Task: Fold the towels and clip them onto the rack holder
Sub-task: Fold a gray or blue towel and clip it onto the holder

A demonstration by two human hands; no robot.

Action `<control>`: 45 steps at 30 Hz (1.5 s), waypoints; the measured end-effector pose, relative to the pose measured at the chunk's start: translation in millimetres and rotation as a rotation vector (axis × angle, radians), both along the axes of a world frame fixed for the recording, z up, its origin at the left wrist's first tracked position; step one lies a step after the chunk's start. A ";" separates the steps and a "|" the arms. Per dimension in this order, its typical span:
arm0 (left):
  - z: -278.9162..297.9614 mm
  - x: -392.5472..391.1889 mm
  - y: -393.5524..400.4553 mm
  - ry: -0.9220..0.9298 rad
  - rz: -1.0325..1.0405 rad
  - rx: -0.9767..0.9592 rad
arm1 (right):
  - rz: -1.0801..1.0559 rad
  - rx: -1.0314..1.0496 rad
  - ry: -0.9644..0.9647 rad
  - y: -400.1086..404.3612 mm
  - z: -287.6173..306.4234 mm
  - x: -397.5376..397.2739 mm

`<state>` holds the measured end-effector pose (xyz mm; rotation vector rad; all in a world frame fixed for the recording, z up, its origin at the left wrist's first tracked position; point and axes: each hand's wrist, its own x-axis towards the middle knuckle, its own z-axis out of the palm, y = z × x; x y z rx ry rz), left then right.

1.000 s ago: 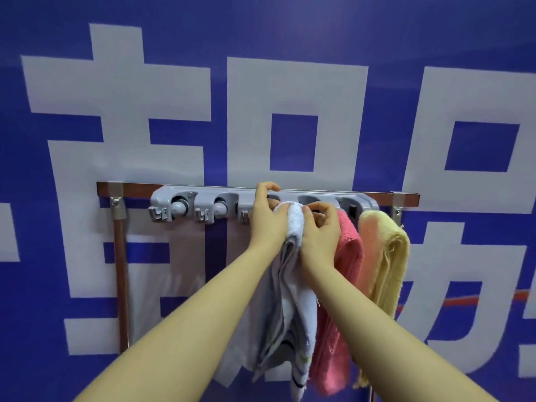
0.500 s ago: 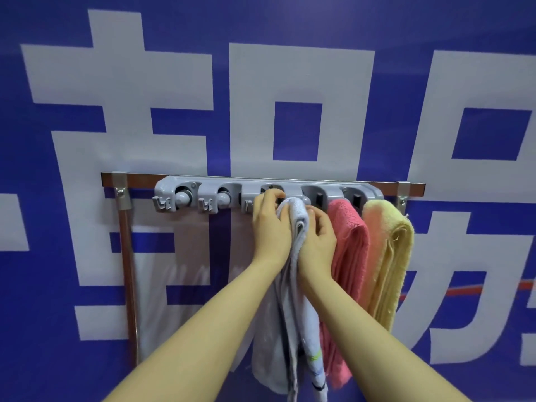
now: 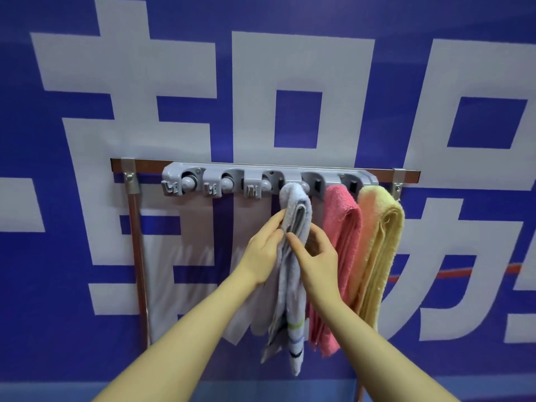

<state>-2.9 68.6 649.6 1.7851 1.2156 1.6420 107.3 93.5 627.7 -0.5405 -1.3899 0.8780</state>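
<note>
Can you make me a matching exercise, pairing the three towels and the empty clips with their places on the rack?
Things:
1. white towel
2. pink towel
3. yellow towel
4. empty clips

Places:
A. far right end of the rack
B. left part of the rack
C. between two other towels
D. between both hands

Pairs: 1-D, 2-C, 3-A, 4-B

Blue banner [image 3: 87,329] behind, filling the view, printed with big white characters [image 3: 301,91]. Thin red stripe [image 3: 470,273] across it at right. Paler blue band [image 3: 58,391] along the bottom edge.
</note>
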 end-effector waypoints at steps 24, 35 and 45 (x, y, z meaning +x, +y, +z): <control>-18.9 13.5 -17.5 -0.011 0.375 0.029 | -0.069 -0.004 -0.177 -17.3 -33.0 23.1; -38.9 3.5 -23.1 -0.056 0.314 -0.035 | -0.084 -0.009 -0.220 -17.8 -48.2 11.5; -92.7 16.3 -23.5 0.035 0.446 -0.132 | -0.070 -0.070 -0.234 -16.9 -69.5 27.4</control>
